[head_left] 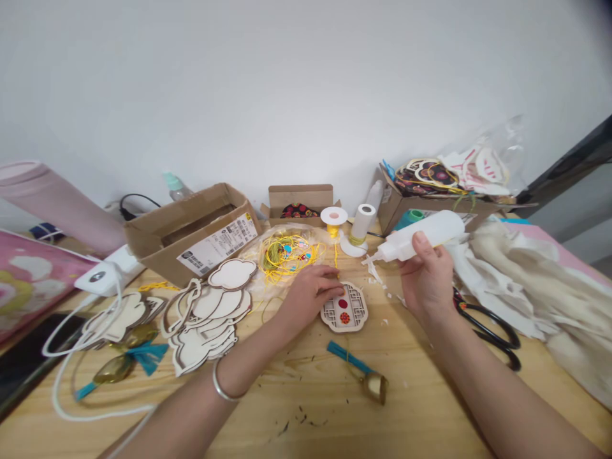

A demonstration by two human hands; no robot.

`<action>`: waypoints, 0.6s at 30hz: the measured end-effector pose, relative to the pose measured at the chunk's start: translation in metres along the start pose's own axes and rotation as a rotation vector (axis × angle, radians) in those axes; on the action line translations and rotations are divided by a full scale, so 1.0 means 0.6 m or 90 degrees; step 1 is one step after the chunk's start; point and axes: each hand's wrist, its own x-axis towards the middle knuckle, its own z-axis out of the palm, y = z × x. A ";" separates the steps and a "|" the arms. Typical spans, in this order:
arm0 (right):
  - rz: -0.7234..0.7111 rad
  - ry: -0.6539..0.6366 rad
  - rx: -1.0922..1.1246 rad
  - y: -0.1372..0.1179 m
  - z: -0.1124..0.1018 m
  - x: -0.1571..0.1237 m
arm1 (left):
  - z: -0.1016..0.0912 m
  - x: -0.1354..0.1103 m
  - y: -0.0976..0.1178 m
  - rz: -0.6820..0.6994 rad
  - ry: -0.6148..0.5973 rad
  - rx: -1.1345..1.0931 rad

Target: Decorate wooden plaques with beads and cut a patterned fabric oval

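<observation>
My left hand (310, 294) lies over the upper edge of a wooden lattice ornament (344, 308) with red and orange inlays, its fingertips on the wood. A thin yellow cord (336, 255) runs down to those fingertips, and I cannot tell whether they pinch it. My right hand (427, 274) grips a white plastic squeeze bottle (421, 237) with a narrow nozzle, held sideways in the air to the right of the ornament. A silver bangle (224, 386) circles my left wrist.
Cloud-shaped wooden blanks (205, 319) lie stacked left of my hands, beside a cardboard box (196, 233). Tangled yellow cord (287, 258) sits behind them. A brass bell with blue tassel (375, 386) lies in front; black-handled scissors (492, 331) and white fabric (526, 280) lie right.
</observation>
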 end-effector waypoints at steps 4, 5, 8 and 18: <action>-0.012 -0.003 -0.019 0.002 -0.002 0.001 | -0.011 0.004 0.005 0.022 -0.037 0.007; -0.015 -0.005 -0.019 0.002 -0.002 0.001 | -0.015 0.003 0.006 0.026 -0.045 0.002; -0.016 -0.001 -0.010 0.003 -0.002 0.002 | -0.028 -0.004 0.005 0.031 -0.055 -0.005; 0.007 -0.009 0.023 0.004 -0.001 0.000 | -0.024 -0.041 -0.002 0.124 -0.136 0.221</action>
